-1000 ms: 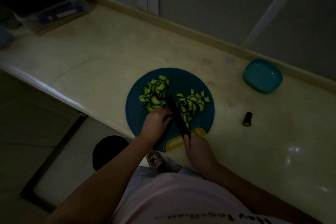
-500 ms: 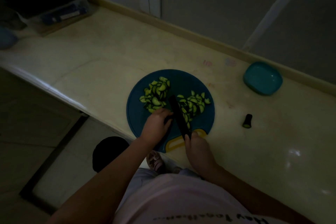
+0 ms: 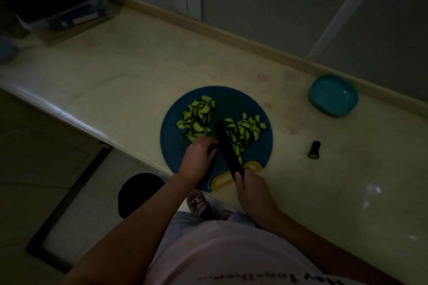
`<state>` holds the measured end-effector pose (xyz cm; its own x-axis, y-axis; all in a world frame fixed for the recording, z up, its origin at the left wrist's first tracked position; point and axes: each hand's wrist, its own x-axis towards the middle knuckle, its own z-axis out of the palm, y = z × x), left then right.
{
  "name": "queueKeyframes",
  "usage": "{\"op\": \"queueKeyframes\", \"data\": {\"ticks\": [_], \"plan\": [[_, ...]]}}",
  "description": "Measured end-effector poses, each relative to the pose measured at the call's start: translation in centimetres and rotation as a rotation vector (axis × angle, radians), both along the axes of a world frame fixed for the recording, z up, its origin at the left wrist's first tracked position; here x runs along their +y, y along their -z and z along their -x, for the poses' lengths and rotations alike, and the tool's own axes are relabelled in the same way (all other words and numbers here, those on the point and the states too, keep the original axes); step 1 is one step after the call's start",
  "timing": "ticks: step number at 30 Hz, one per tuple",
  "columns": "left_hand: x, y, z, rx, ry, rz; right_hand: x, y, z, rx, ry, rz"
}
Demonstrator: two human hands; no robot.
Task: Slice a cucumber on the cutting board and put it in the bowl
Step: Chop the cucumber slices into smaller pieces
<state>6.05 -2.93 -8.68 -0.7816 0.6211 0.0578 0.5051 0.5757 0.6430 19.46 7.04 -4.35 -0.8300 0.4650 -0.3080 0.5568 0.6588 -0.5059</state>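
Along the bottom of the frame, a pale shirt [image 3: 231, 250] and two bare forearms stretched up toward the counter [image 3: 120, 71]; left of them, down on the floor, one round black object [image 3: 136, 194] and one sandalled foot [image 3: 196, 202]. Just above, right at the counter's near edge, right hand [image 3: 252, 188] clamped in a fist round the handle of one dark knife [image 3: 228, 148], handle hidden inside the fingers, blade slanting up and left over one round blue cutting board [image 3: 173, 146]. Left of the blade, left hand [image 3: 199, 157] resting on the board, fingers curled downward with tips beside the blade; too dark underneath to tell whether pinching anything. Board's lower rim and yellow board handle [image 3: 220, 179] nearly flush with the counter edge, so little room on that side. On the board, two heaps of sliced cucumber: left heap [image 3: 196, 120] above the left hand, right heap [image 3: 245, 131] right of the blade and touching it. Right of the board and apart from it, one dark cucumber stub [image 3: 314, 149]. Broad open counter to the left, upper left and lower right of the board. Farther up and right, well apart from the board, one teal bowl [image 3: 332, 96] close to the raised back ledge [image 3: 231, 37]. Farthest, in the upper left corner, one dim box [image 3: 69, 18] at the counter's end.
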Motion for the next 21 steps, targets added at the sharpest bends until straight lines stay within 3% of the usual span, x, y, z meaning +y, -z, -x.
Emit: {"op": "queueKeyframes", "data": {"ticks": [21], "plan": [[-0.4,-0.4,0.0,0.026,-0.037,-0.002,-0.3,0.8,1.1,-0.021,0.032,-0.023]]}}
